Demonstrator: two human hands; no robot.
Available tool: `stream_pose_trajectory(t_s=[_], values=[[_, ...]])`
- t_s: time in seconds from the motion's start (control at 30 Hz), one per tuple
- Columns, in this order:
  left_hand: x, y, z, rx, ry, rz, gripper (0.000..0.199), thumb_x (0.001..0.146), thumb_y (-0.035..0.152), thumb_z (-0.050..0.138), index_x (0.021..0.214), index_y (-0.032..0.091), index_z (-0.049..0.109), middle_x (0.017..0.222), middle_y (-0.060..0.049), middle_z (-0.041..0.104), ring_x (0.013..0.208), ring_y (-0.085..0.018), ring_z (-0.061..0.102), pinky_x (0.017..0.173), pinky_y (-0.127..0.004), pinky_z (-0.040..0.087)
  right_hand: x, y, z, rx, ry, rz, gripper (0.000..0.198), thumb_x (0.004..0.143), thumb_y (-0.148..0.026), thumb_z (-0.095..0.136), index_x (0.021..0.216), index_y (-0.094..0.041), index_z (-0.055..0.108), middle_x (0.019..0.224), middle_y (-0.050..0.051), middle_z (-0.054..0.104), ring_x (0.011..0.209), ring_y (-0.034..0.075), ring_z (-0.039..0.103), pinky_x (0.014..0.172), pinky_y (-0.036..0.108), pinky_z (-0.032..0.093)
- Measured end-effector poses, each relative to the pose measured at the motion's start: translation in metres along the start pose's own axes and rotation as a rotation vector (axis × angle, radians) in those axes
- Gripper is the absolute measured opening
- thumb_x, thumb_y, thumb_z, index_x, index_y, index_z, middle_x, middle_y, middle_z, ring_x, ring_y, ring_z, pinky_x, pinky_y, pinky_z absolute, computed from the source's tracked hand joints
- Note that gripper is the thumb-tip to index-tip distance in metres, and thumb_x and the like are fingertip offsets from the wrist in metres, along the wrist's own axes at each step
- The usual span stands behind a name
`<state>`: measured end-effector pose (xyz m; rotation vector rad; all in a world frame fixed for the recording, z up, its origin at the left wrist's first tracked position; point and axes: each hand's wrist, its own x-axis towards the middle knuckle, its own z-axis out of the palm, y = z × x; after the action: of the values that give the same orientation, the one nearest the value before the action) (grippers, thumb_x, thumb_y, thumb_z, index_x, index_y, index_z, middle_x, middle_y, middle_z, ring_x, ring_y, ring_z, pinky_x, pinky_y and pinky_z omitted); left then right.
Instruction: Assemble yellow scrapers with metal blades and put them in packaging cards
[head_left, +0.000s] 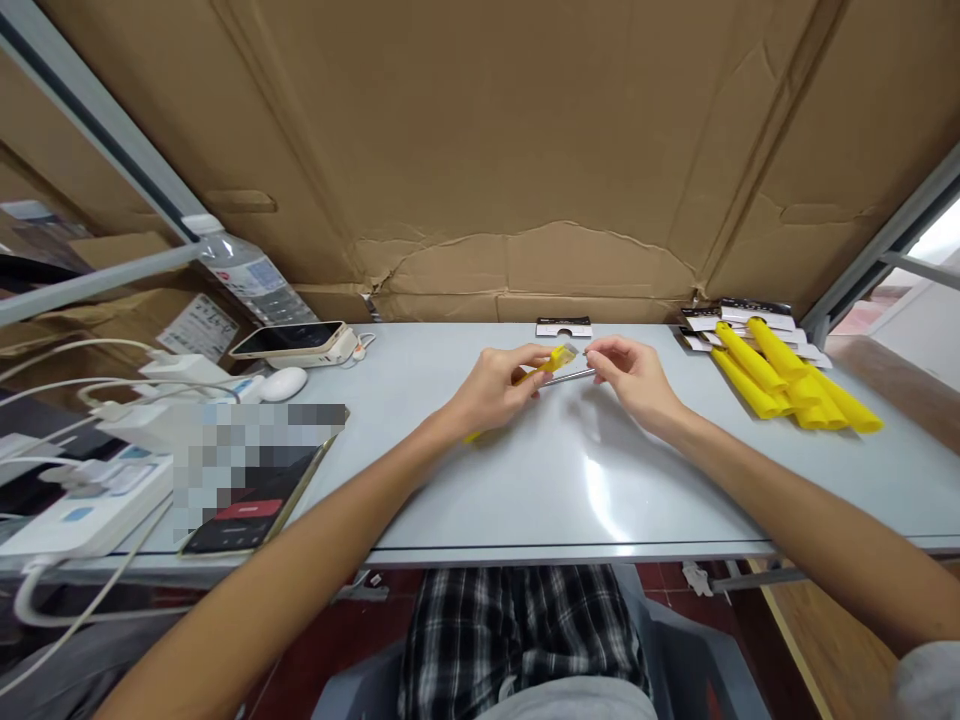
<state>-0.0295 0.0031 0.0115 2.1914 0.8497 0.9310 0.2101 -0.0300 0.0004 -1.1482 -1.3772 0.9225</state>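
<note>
My left hand [504,388] is closed around a slim yellow piece [561,356] with a greyish, see-through tip. The other end of that piece shows below my wrist. A thin metal rod [568,377] spans the gap between both hands, just under the yellow piece. Closed in a pinch, my right hand [626,378] has its fingertips at the rod's right end; a small dark tip also shows at these fingers, too small to name. Beyond the hands, a black-and-white card [564,327] with a notch lies on the grey tabletop [480,500].
Yellow rolled tubes [787,380] are piled at the right, before a stack of cards [757,320]. On the left are a phone [289,340], a white mouse [283,384], a tablet-like device [255,490], a power strip [90,505] with cables, and a water bottle [251,275]. Cardboard [525,150] walls the back.
</note>
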Motion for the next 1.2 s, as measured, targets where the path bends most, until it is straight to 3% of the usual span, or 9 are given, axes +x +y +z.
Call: stream_pose_trajectory(t_s=[0.1, 0.2, 0.47, 0.67, 0.77, 0.9, 1.03, 1.1, 1.2], values=[[0.0, 0.01, 0.005, -0.33, -0.053, -0.155, 0.046, 0.098, 0.052, 0.072, 0.129, 0.018, 0.066, 0.118, -0.013, 0.079, 0.07, -0.018, 0.078, 0.061, -0.03, 0.063, -0.006, -0.011, -0.002, -0.207, 0.022, -0.248, 0.04, 0.09, -0.059, 0.074, 0.1, -0.02, 0.078, 0.122, 0.009, 0.065, 0.112, 0.013, 0.062, 0.082, 0.023, 0.053], [-0.001, 0.013, 0.014, -0.535, -0.141, -0.238, 0.052, 0.095, 0.056, 0.076, 0.126, 0.017, 0.06, 0.106, -0.011, 0.078, 0.069, -0.02, 0.079, 0.057, -0.03, 0.064, -0.01, -0.017, -0.003, -0.298, -0.004, -0.324, 0.033, 0.093, -0.054, 0.071, 0.099, -0.023, 0.08, 0.125, 0.009, 0.063, 0.119, 0.015, 0.061, 0.086, 0.026, 0.052], [-0.007, 0.016, 0.031, -0.598, -0.181, -0.241, 0.046, 0.097, 0.053, 0.076, 0.121, 0.016, 0.06, 0.092, -0.008, 0.076, 0.064, -0.017, 0.076, 0.051, -0.026, 0.06, -0.007, -0.005, -0.003, -0.306, -0.108, -0.24, 0.033, 0.094, -0.053, 0.069, 0.102, -0.023, 0.08, 0.121, 0.008, 0.064, 0.116, 0.014, 0.062, 0.093, 0.028, 0.052], [-0.01, 0.016, 0.034, -0.533, -0.141, -0.208, 0.039, 0.1, 0.05, 0.073, 0.118, 0.018, 0.061, 0.088, -0.004, 0.074, 0.062, -0.015, 0.075, 0.05, -0.024, 0.059, -0.011, -0.004, 0.004, -0.29, -0.066, -0.201, 0.033, 0.091, -0.049, 0.072, 0.099, -0.018, 0.075, 0.116, 0.008, 0.067, 0.104, 0.012, 0.064, 0.086, 0.027, 0.052], [-0.01, 0.015, 0.033, -0.541, -0.153, -0.213, 0.04, 0.097, 0.051, 0.076, 0.115, 0.018, 0.062, 0.084, -0.003, 0.073, 0.061, -0.015, 0.074, 0.049, -0.024, 0.058, -0.011, -0.004, 0.006, -0.242, -0.074, -0.153, 0.041, 0.087, -0.053, 0.075, 0.105, -0.016, 0.068, 0.111, 0.006, 0.069, 0.088, 0.008, 0.064, 0.08, 0.025, 0.053], [-0.005, 0.014, 0.032, -0.627, -0.123, -0.268, 0.039, 0.095, 0.045, 0.079, 0.116, 0.018, 0.06, 0.089, -0.006, 0.078, 0.056, -0.014, 0.072, 0.049, -0.025, 0.057, 0.006, -0.001, -0.011, -0.222, -0.087, -0.143, 0.058, 0.087, -0.069, 0.07, 0.115, -0.018, 0.065, 0.12, 0.009, 0.068, 0.099, 0.012, 0.066, 0.079, 0.026, 0.056], [0.002, 0.011, 0.028, -0.704, 0.038, -0.4, 0.023, 0.1, 0.028, 0.069, 0.118, 0.015, 0.059, 0.101, -0.012, 0.081, 0.056, -0.013, 0.071, 0.049, -0.024, 0.055, 0.033, 0.009, -0.053, -0.695, 0.015, -0.253, 0.052, 0.093, -0.062, 0.061, 0.12, -0.018, 0.071, 0.128, 0.012, 0.066, 0.12, 0.023, 0.06, 0.1, 0.039, 0.055], [0.006, 0.01, 0.025, -0.731, 0.125, -0.462, 0.017, 0.103, 0.021, 0.062, 0.119, 0.014, 0.059, 0.104, -0.013, 0.081, 0.057, -0.012, 0.07, 0.049, -0.024, 0.055, 0.043, 0.017, -0.071, -1.015, -0.069, -0.178, 0.055, 0.09, -0.056, 0.065, 0.132, -0.02, 0.072, 0.136, 0.015, 0.063, 0.131, 0.031, 0.053, 0.113, 0.05, 0.048], [0.009, 0.008, 0.022, -0.745, 0.223, -0.522, 0.013, 0.104, 0.017, 0.058, 0.117, 0.014, 0.059, 0.108, -0.013, 0.081, 0.056, -0.011, 0.069, 0.05, -0.024, 0.054, 0.049, 0.026, -0.083, -1.209, -0.241, -0.026, 0.057, 0.094, -0.058, 0.059, 0.14, -0.025, 0.069, 0.142, 0.016, 0.06, 0.136, 0.035, 0.051, 0.114, 0.056, 0.045]])
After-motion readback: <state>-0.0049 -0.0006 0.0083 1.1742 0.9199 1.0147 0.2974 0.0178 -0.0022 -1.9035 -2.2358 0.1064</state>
